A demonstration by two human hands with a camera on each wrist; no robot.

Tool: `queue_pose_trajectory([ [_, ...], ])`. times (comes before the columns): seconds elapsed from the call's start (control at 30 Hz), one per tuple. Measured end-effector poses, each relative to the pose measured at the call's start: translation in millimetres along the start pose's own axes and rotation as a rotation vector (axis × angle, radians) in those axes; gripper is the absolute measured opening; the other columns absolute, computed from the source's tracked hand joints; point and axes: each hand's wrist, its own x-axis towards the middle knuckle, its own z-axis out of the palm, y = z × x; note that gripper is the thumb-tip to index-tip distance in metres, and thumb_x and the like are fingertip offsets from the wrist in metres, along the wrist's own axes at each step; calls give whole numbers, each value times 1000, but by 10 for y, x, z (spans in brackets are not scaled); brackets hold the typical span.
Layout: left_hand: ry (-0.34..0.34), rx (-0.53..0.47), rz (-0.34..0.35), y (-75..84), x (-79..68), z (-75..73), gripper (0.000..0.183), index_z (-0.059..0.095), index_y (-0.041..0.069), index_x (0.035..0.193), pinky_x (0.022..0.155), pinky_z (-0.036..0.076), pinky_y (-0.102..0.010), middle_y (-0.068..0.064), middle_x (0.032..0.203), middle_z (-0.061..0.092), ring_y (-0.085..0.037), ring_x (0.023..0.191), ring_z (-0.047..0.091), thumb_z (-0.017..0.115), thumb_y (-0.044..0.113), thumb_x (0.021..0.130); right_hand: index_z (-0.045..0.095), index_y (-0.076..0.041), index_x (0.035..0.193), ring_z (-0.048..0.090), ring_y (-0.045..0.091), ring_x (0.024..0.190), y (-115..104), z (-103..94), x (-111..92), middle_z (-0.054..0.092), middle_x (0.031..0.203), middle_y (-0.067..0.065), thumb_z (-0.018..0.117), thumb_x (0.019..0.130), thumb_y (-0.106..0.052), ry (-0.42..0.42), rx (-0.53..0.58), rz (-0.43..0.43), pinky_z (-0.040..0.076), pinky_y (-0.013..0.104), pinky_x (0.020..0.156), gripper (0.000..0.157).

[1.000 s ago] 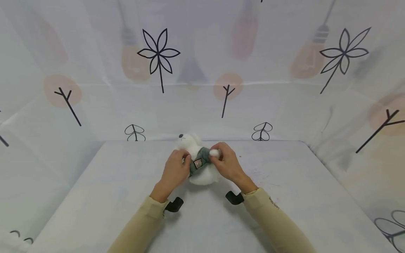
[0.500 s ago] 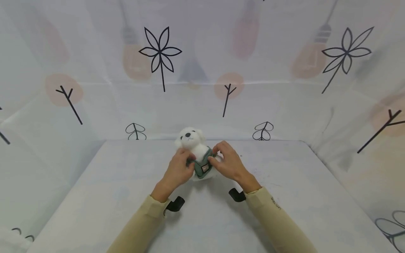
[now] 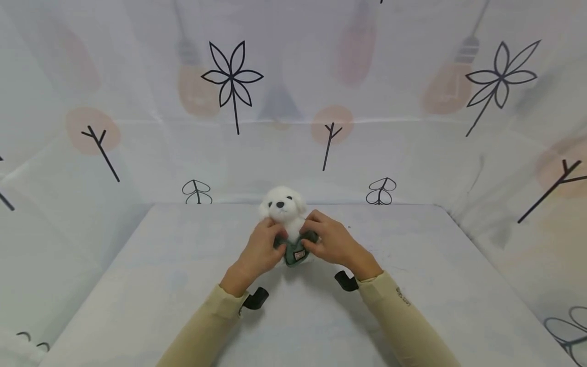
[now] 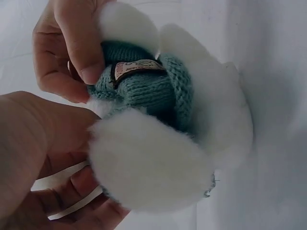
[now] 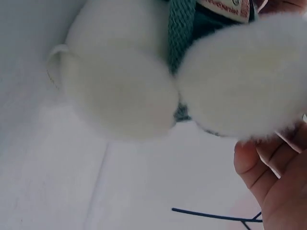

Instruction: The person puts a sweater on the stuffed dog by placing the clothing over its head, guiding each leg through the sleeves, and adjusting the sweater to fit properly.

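A white stuffed dog (image 3: 283,203) is held up by both hands near the far edge of the counter (image 3: 183,285), about midway between the two far corners. Its face is turned toward the head camera, and the top of its head overlaps the far edge in that view. Whether its underside touches the counter, I cannot tell.

The dog wears a green knitted vest (image 3: 290,256) with a small dark-bordered label (image 3: 300,255) on the front.

The left hand (image 3: 262,250) is partly closed, its thumb and fingers curled on the dog's side; the left wrist view shows it against a fluffy white limb (image 4: 148,163), arm or leg I cannot tell. The right hand (image 3: 334,242), likewise partly closed, grips the opposite side, thumb and fingers bent about the vest's edge. The dog's chest lies between them.

Tan sleeves (image 3: 199,331) reach in from the near edge of the counter, and a black piece (image 3: 256,298) sticks out at each cuff. Behind the far edge hangs a pale sheet (image 3: 279,158) printed with dark line flowers, twigs and orange blobs.
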Motion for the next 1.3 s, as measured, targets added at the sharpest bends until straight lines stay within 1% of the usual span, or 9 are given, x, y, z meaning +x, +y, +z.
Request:
queue_pose_trajectory([
  [0.17, 1, 26, 37, -1, -3, 16, 15, 63, 7, 82, 75, 44, -36, -4, 90, 51, -21, 83, 50, 73, -2, 76, 61, -18, 90, 45, 7, 79, -2, 5, -4, 47, 96, -6, 71, 83, -18, -44, -74, -30, 44, 26, 67, 12],
  [0.33, 16, 38, 112, 18, -1, 21, 9, 64, 5, 82, 74, 43, -36, -4, 88, 52, -23, 81, 49, 70, -1, 79, 57, -18, 85, 43, 8, 79, 10, 7, -4, 45, 92, -7, 65, 82, -12, -38, -103, -36, 42, 26, 65, 10],
  [0.43, 29, 68, 144, 24, -5, 33, 12, 63, 7, 84, 73, 44, -35, -3, 89, 53, -23, 82, 49, 73, 2, 78, 56, -17, 85, 43, 8, 78, 21, 3, -5, 45, 89, -7, 62, 83, -11, -39, -107, -31, 41, 26, 64, 8],
  [0.6, 27, 140, 145, 21, -27, 47, 21, 63, 12, 87, 71, 46, -33, -1, 89, 54, -21, 85, 49, 79, 7, 74, 53, -17, 87, 43, 7, 74, 32, -20, -5, 44, 86, -7, 57, 91, -10, -70, -69, -8, 41, 24, 62, 9],
  [0.77, 7, 165, 129, 16, -36, 55, 15, 63, 11, 82, 71, 44, -33, -2, 87, 50, -22, 83, 45, 72, 0, 76, 48, -16, 91, 42, 7, 67, 29, -44, -4, 44, 78, -7, 50, 97, -11, -91, -4, 36, 40, 24, 57, 8],
  [0.83, 1, 168, 131, 15, -32, 56, 15, 60, 10, 83, 71, 43, -33, -2, 87, 49, -21, 82, 44, 69, -1, 78, 46, -15, 92, 42, 7, 64, 37, -47, -1, 44, 75, -6, 48, 99, -12, -92, -7, 53, 40, 24, 56, 7],
  [0.97, 4, 137, 109, 22, -20, 57, 13, 54, 9, 89, 67, 42, -33, -3, 84, 50, -20, 77, 45, 62, -2, 85, 43, -14, 95, 42, 9, 60, 55, -55, 0, 44, 71, -6, 46, 100, -13, -67, -30, 83, 39, 25, 54, 6],
  [1.1, 39, 72, 47, 17, -2, 88, 11, 51, 9, 92, 65, 42, -33, -3, 81, 51, -19, 74, 46, 55, -1, 89, 41, -11, 97, 41, 9, 55, 70, -52, -2, 43, 66, -5, 47, 100, -12, -19, -16, 96, 37, 26, 52, 7],
  [1.3, 105, -106, 24, -12, 11, 112, 16, 53, 6, 95, 71, 45, -34, -4, 87, 53, -19, 80, 49, 59, -3, 83, 44, -11, 98, 42, 9, 54, 92, -39, -13, 44, 64, -6, 49, 99, -13, -12, 41, 122, 37, 26, 50, 5],
])
